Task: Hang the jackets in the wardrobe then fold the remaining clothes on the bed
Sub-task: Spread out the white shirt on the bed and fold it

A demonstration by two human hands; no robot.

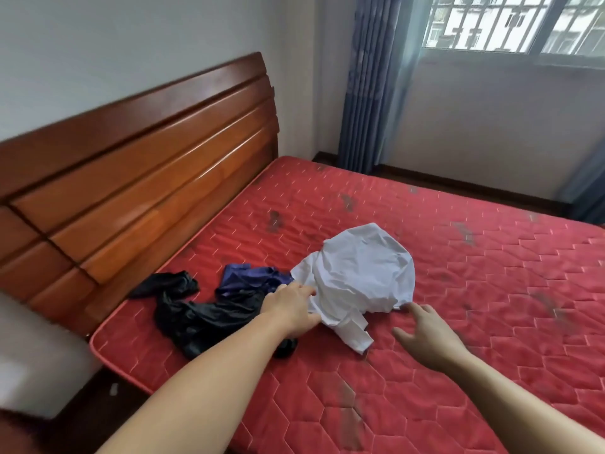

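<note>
Clothes lie in a small heap near the head of the bed (pixel 425 371): a crumpled white shirt (pixel 360 276) toward the middle, a blue-purple garment (pixel 244 276) touching its left edge, and a shiny black garment (pixel 193 314) spread beside that.

Our left hand (pixel 291 308) pinches the shirt's left edge; our right hand (pixel 425 332) hovers released, fingers spread, fingertips just at the shirt's lower right edge. We judge the shirt light, limp and easily creased, best taken at the shoulders or hem corners and shaken flat. The black one looks slick and may slide out of a fold.

The red quilted mattress is bare, with dark smudges, and gives room for folding. A wooden headboard (pixel 137 178) stands left; blue curtains (pixel 366 86) and a barred window (pixel 510 21) lie beyond. No wardrobe shows.
</note>
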